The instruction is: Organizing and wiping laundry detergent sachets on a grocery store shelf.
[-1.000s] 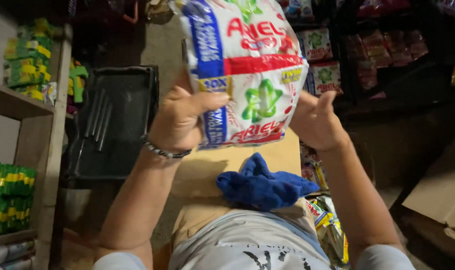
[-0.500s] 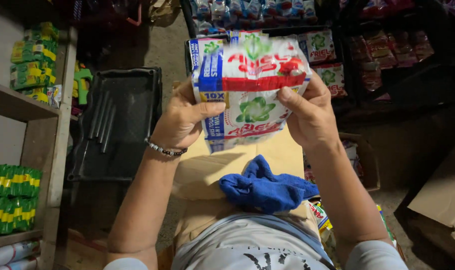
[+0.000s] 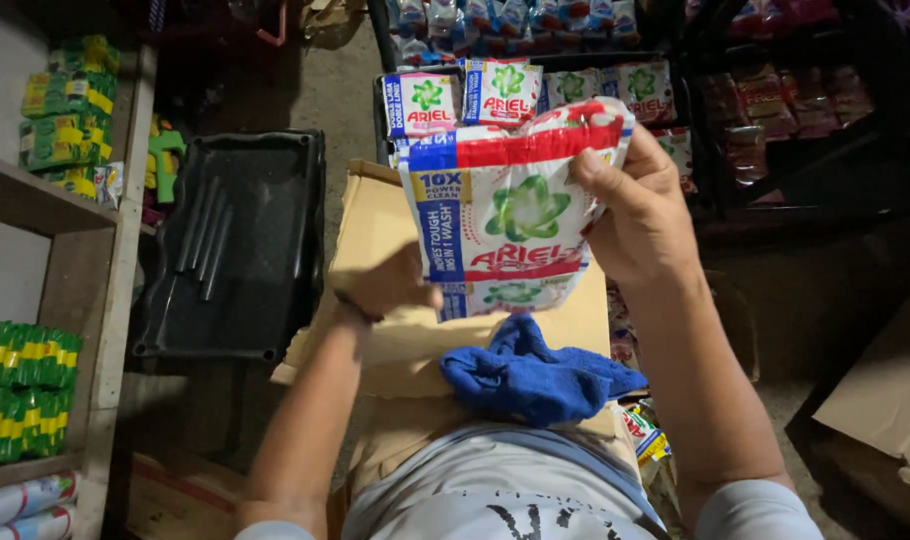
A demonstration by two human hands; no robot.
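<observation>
Left hand (image 3: pixel 390 285) dropped lower, white-red-blue sachets (image 3: pixel 510 215) — seemingly stacked — in right hand (image 3: pixel 640 215)

Both forearms bare, reaching forward from the body. Right hand (image 3: pixel 640 215) raised, wrist bent, fingers (image 3: pixel 600 170) curled in a closed grip, thumb side toward the camera. Left hand (image 3: pixel 390 285) lower, palm down, fingers hidden from view; dark band on the left wrist (image 3: pixel 358 307). Elbows bent.

White packets (image 3: pixel 510 215) with red, blue bands and a green swirl; blue cloth (image 3: pixel 535 378); brown cardboard box (image 3: pixel 375 230); black tray (image 3: pixel 240 245).
</observation>
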